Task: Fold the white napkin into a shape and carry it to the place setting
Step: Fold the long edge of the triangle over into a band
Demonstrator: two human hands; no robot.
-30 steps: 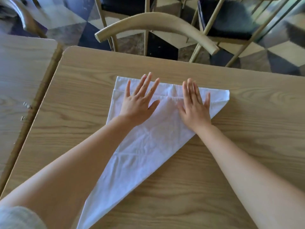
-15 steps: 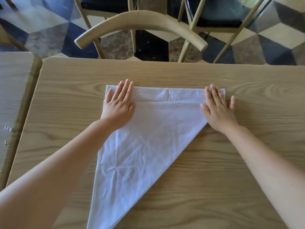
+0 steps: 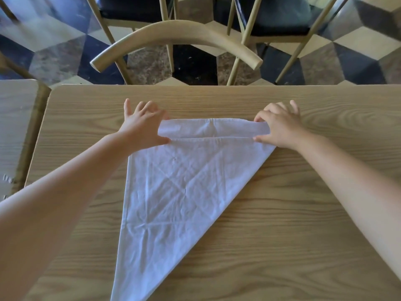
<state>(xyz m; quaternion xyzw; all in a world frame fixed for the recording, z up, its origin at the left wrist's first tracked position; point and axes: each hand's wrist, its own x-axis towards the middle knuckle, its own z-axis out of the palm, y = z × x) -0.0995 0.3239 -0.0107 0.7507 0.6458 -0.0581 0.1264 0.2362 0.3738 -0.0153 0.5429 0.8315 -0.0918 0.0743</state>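
Napkin: the white napkin (image 3: 173, 181) lies flat on the table as a triangle, its long folded band running between the two hands and its point trailing back toward the person, under and between the forearms.
Folded band: a narrow strip along the far edge, rolled over once, spans from hand to hand.
Left hand: the left hand (image 3: 142, 124) pinches the left end of the band, thumb on the near side, fingers curled over the far side.
Right hand: the right hand (image 3: 280, 124) pinches the right end the same way, thumb near, fingers bent over the top.
Edges: the table's far edge runs just beyond the fingertips; its rounded left corner sits well to the left of the left hand.
Open room: bare wood shows beyond both hands, to the right of the right hand, and on either side of the napkin's point.
Surface: a light wood-grain table (image 3: 303, 213); a second table (image 3: 15, 127) butts against it, left of the left forearm.
Room: a curved wooden chair back (image 3: 175, 33) stands beyond the hands, more chairs behind it, on a dark-and-pale geometric tiled floor (image 3: 54, 51).
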